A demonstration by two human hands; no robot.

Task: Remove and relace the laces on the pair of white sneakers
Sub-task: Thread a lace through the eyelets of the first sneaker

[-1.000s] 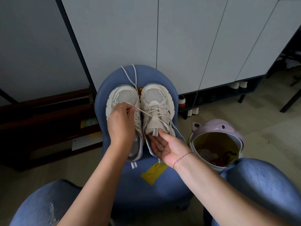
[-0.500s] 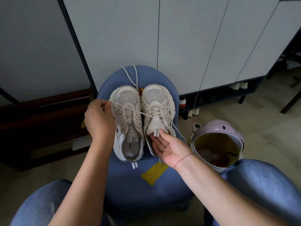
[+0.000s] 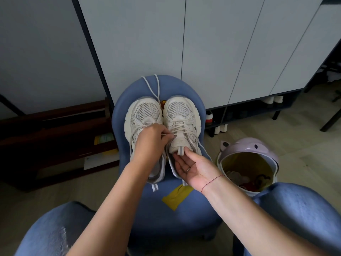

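Two white sneakers stand side by side on a blue stool (image 3: 184, 215), toes pointing away from me. The left sneaker (image 3: 142, 115) is partly covered by my left hand (image 3: 150, 143), which pinches a white lace (image 3: 167, 135) at the inner side of the right sneaker (image 3: 181, 115). My right hand (image 3: 192, 168) lies palm up at the right sneaker's heel, thumb on the tongue's pull tab, fingers under the collar. A loose lace (image 3: 154, 87) trails over the stool's far edge.
A lilac bin (image 3: 238, 147) with an open top and rubbish inside stands on the floor to the right. Grey cabinet doors (image 3: 212, 43) rise behind the stool. Dark wooden shelving (image 3: 55, 133) is at the left. My knees in blue jeans fill the lower corners.
My left hand had pulled a lace out to the left; it has now come back to the right sneaker's eyelets with the lace. My right hand has stayed at the heel.
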